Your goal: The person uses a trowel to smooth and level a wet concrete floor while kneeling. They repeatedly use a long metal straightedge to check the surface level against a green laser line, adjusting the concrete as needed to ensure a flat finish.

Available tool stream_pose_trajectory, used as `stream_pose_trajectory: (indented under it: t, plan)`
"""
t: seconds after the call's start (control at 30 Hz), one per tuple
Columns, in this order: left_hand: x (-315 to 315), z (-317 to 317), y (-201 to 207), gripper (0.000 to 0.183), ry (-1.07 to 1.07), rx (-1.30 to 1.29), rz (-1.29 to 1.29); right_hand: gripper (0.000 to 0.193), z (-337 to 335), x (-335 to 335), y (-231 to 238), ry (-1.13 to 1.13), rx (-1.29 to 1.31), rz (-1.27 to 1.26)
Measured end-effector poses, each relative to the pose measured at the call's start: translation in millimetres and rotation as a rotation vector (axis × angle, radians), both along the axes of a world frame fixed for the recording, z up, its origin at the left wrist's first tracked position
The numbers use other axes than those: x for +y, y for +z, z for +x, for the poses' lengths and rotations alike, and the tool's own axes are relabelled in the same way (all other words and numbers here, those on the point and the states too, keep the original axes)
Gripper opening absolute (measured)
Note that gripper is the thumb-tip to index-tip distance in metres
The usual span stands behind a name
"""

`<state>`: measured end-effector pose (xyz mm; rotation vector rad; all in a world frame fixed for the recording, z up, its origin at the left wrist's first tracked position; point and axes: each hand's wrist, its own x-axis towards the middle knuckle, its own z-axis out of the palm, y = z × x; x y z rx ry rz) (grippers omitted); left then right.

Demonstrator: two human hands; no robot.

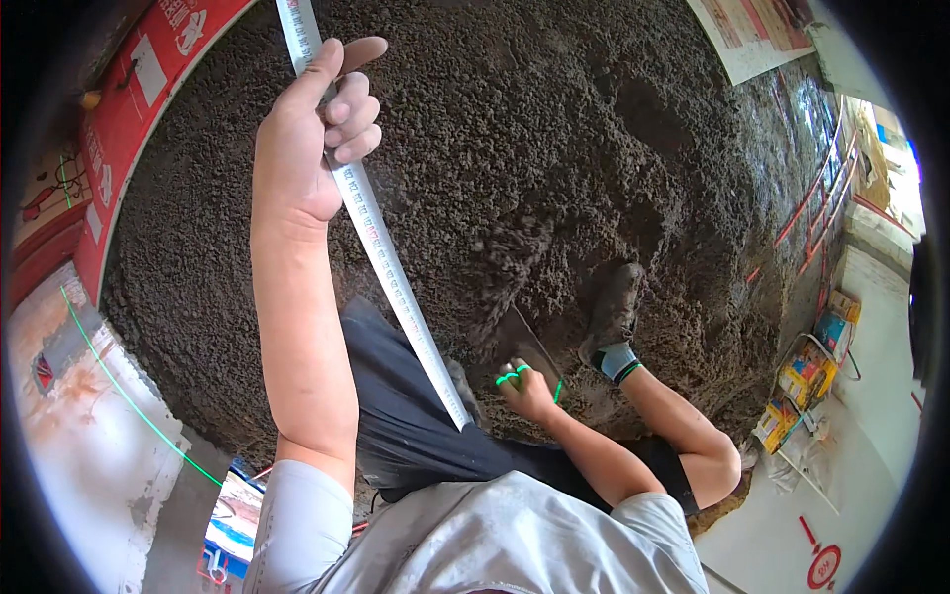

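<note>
My left hand (322, 129) is raised at the upper left, its fingers closed around the pale blade of a tape measure (381, 252). The blade runs from the top edge, through the hand, down to my dark trouser leg. Lower down, right of centre, my right hand (529, 393) is closed on a trowel, its handle hidden by the fingers. The dark trowel blade (529, 342) lies against the rough grey mortar (445, 109), which looks blurred just beyond it. A green laser line crosses the fingers of this hand.
My mortar-covered shoe (616, 302) rests on the mortar right of the trowel. A red printed panel (129, 99) borders it at the left. Thin red pipes (821, 203) and yellow packages (807, 376) stand along the right side. A green line (119, 381) crosses the left wall.
</note>
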<state>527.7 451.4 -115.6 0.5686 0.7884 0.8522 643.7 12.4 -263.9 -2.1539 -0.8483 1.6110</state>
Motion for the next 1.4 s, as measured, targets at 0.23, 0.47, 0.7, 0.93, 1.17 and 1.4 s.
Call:
stream_pose_trajectory:
  t: [0.23, 0.47, 0.7, 0.93, 1.17, 1.4]
  plan:
    - [1.9, 8.0, -3.8, 0.036, -0.005, 0.009, -0.026, 0.027, -10.8, 18.1, 7.9, 0.109, 0.021, 0.017]
    - [5.1, 16.6, -7.4, 0.036, -0.015, 0.037, -0.050, 0.033, -6.6, 89.3, -69.9, 0.551, -0.215, 0.236]
    - [3.5, 14.0, -6.3, 0.033, 0.011, 0.093, -0.093, 0.031, 182.9, 183.9, -85.0, 0.082, -0.483, 0.261]
    - [6.1, 21.4, -7.0, 0.033, 0.026, 0.067, -0.106, 0.030, 380.9, 202.7, -36.7, -0.113, -0.855, 0.378]
    - [12.9, 59.9, -16.8, 0.034, -0.093, -0.004, -0.093, 0.016, 422.5, 36.5, 134.6, 0.004, -0.723, 0.046]
    - [3.1, 113.3, -35.9, 0.037, -0.127, -0.068, -0.071, 0.031, 351.0, -218.1, 113.7, -0.977, -0.123, 0.209]
